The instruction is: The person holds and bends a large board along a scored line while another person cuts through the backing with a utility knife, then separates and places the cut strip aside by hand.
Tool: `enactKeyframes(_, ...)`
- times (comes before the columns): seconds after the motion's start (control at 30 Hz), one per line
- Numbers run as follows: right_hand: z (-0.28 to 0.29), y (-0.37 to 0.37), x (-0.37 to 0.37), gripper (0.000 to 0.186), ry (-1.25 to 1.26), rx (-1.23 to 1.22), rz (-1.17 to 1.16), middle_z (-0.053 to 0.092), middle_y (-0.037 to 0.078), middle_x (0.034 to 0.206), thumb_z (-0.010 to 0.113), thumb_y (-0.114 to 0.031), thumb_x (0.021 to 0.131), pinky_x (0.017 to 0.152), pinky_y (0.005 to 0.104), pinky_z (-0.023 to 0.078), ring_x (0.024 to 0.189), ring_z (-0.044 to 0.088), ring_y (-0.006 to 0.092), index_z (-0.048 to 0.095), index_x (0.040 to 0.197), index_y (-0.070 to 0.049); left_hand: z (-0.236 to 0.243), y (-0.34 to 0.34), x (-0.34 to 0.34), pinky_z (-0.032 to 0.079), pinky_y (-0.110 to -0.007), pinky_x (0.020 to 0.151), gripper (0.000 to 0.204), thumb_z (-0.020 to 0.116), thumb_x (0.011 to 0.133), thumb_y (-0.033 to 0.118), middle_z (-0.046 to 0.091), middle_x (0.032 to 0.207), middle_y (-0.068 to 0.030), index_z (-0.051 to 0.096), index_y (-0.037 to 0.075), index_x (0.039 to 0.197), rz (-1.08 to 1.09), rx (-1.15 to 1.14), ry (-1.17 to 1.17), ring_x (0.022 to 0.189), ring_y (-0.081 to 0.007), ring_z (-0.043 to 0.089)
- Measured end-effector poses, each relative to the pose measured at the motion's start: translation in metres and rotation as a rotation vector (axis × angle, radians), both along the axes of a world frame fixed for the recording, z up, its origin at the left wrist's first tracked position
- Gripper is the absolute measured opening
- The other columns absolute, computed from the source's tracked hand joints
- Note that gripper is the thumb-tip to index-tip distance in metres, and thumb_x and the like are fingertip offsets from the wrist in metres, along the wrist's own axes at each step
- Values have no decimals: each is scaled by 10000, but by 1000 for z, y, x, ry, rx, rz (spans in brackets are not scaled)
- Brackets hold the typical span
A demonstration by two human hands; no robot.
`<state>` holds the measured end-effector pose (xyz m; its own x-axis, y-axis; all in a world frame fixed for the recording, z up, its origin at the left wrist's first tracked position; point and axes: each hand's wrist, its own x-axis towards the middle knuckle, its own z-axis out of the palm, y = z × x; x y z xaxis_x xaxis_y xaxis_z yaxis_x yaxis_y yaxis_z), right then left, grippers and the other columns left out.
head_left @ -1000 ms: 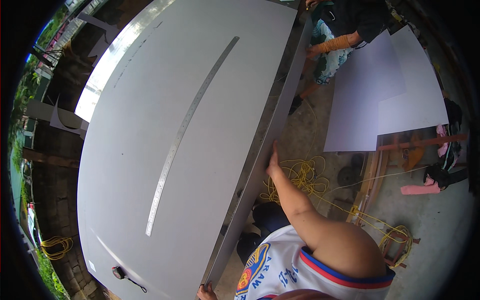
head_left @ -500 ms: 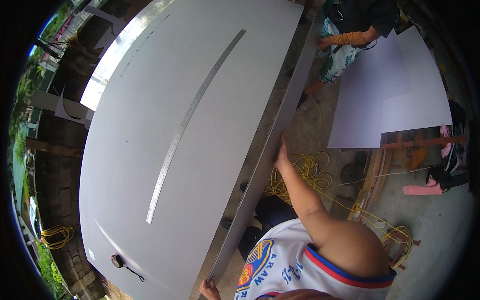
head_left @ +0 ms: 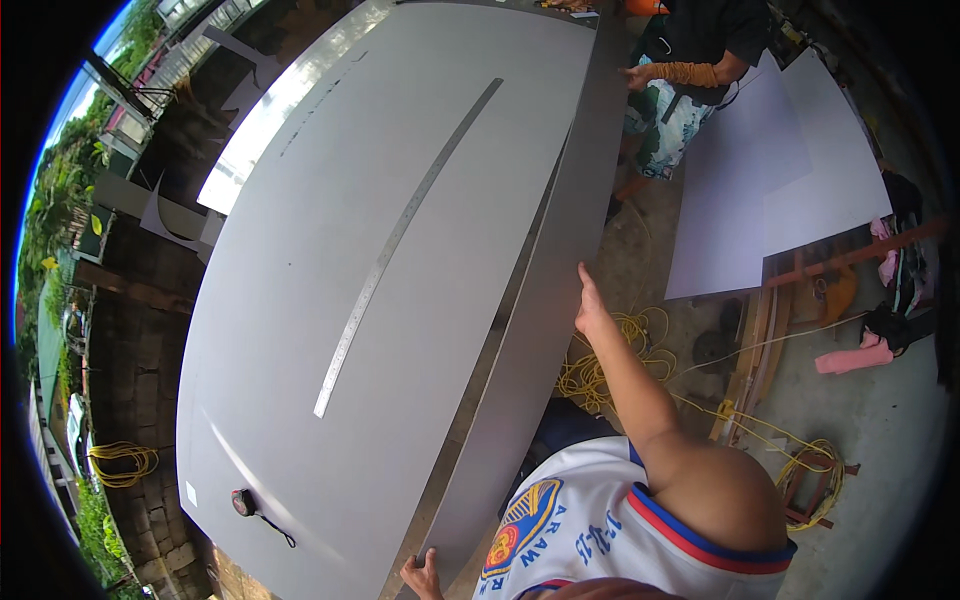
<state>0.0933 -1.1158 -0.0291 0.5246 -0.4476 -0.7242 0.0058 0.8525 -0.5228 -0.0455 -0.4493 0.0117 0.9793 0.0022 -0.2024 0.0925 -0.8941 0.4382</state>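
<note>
A long, narrow grey sheet strip [head_left: 530,320] runs beside the large grey sheet [head_left: 290,330], a dark gap showing between them at the near part. My left hand [head_left: 424,575] grips the strip's near end, thumb on top. My right hand [head_left: 590,305] holds its outer edge about midway, with some fingers hidden beneath. At the far end, a co-worker's hand [head_left: 637,77] is on the same strip. On the large sheet lie a long steel ruler [head_left: 385,258], set diagonally, and a tape measure [head_left: 243,503] with a black wrist strap.
Pale sheets [head_left: 740,190] rest at the right, behind the co-worker [head_left: 690,40]. Coiled yellow cable [head_left: 590,380] lies on the floor beside my right arm, and another coil [head_left: 815,480] sits farther right. A block wall [head_left: 150,480] stands left of the large sheet.
The strip has turned flatter, showing more of its broad face, and its far part now sits closer to the large sheet. Both my hands moved with it; the view also shifted.
</note>
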Motion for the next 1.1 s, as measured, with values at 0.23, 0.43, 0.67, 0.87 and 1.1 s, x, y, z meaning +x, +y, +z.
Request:
enactKeyframes(0.23,65,38,-18,563,-6,-229,67,562,86,1275,668,-389,893,945,424,475,1162,545,237,502,1321,-63,-16,63,7,188,-445,469,695,591,850,551,255,433,-108,384,-20,512,158,-70,-71,444,-211,275)
enactKeyframes(0.43,92,83,-22,520,-94,-219,184,580,73,1224,748,-304,837,929,393,496,1133,559,212,550,1249,-57,6,117,8,220,-447,462,662,572,873,522,310,422,-131,511,-60,563,195,14,-71,430,-210,291)
enactKeyframes(0.67,121,151,-31,464,-366,-109,289,596,74,1204,699,-294,885,930,386,498,1112,578,214,545,1251,-54,5,175,-30,191,-406,453,710,552,889,568,245,451,-43,380,-10,514,249,-64,-147,458,-150,249)
enactKeyframes(0.87,114,184,-23,613,-420,20,279,580,65,1247,700,-453,856,953,394,480,1148,558,219,521,1292,-60,4,170,-61,213,-415,451,737,566,870,591,271,430,-72,400,-26,503,312,-22,-277,440,-164,265)
enactKeyframes(1.1,86,191,-7,753,-436,-70,332,519,70,1348,632,-599,842,994,420,423,1246,487,230,457,1375,-96,23,152,-86,312,-468,470,811,590,778,699,419,435,-195,506,-61,506,468,219,-280,420,-298,400)
